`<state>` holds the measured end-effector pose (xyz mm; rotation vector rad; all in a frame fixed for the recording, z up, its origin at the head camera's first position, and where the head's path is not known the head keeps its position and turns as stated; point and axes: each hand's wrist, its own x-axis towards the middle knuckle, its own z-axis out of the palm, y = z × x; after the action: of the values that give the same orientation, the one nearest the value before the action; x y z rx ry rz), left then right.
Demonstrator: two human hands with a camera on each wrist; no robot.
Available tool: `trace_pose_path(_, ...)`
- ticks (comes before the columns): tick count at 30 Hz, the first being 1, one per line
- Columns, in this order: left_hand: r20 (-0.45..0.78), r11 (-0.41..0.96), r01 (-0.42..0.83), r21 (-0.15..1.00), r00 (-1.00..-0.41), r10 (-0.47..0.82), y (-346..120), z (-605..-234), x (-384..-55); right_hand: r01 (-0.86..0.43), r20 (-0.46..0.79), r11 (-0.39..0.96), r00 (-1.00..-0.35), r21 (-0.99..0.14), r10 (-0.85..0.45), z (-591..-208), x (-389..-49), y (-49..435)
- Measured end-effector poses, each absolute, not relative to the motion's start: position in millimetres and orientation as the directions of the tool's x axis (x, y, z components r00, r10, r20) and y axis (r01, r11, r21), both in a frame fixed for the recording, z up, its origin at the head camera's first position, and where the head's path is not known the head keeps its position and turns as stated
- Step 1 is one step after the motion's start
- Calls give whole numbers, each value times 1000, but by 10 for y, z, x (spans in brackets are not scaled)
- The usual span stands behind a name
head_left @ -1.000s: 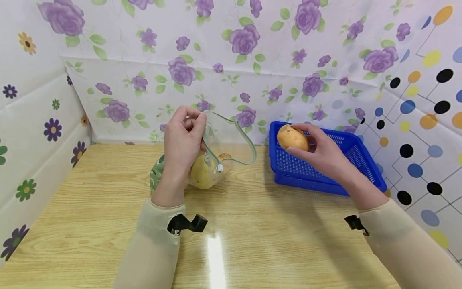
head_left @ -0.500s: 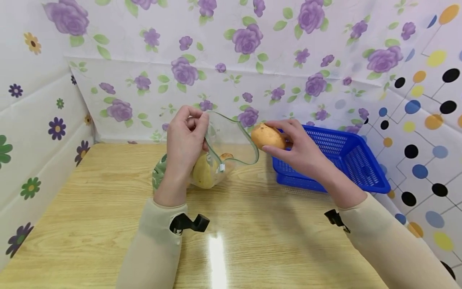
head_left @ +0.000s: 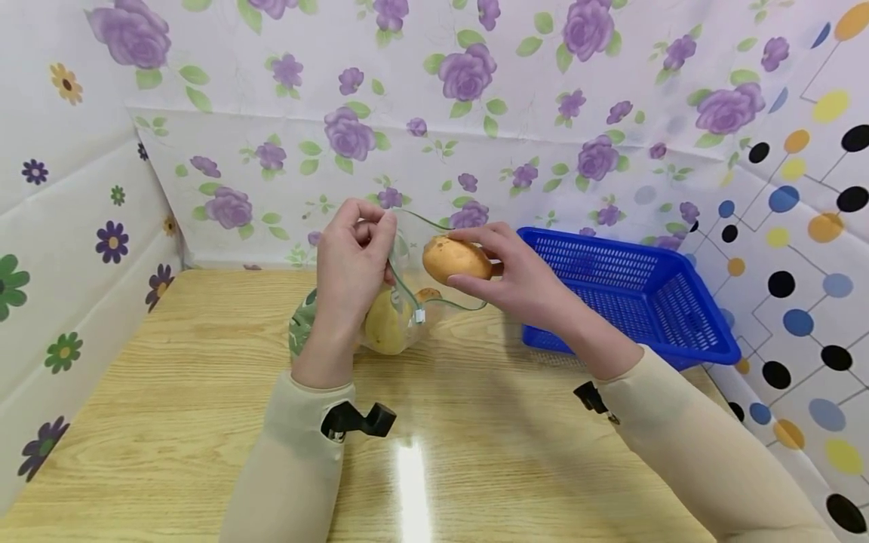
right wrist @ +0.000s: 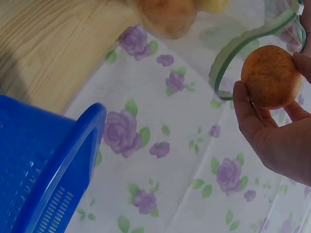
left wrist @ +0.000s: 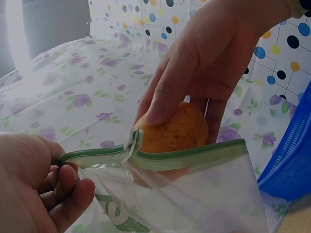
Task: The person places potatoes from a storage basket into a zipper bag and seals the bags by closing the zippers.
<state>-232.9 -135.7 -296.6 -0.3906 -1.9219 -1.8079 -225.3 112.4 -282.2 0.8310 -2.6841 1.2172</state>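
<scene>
My left hand (head_left: 356,264) pinches the green-edged rim of a clear zip bag (left wrist: 204,194) at its left corner, and the bag's mouth gapes open. Inside the bag sit a yellowish potato-like item (head_left: 387,324) and a browner one (right wrist: 170,17), seen through the plastic. A potato (head_left: 456,260) is gripped between the thumb and fingers of my right hand (head_left: 519,275). It hovers at the bag's opening, just behind the rim in the left wrist view. A white slider (head_left: 419,315) sits on the zip.
At the right stands a blue perforated plastic basket (head_left: 638,351) on the wood-grain table (head_left: 475,452). A green patterned thing (head_left: 301,324) shows partly behind my left wrist. Floral sheets (head_left: 271,68) close off the back.
My right hand has carried the potato leftward from above the blue basket to the bag's mouth. My left hand still holds the bag rim in about the same place.
</scene>
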Motion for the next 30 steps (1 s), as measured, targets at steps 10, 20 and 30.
trace_pose_path(10,516,116,504,856,-849,-117,-1380,-2975,-2335,-495,251,599,-859,-630,-446,-2853,-2326,909)
trace_pose_path(20,515,114,504,856,-848,-125,-1375,-2959,-2340,-533,330,589,-844,-607,-422,-2891,-2340,1017)
trace_pose_path(30,508,116,495,861,-852,-129,-1405,-2958,-2342,-551,390,608,-835,-572,-389,-2841,-2417,1199)
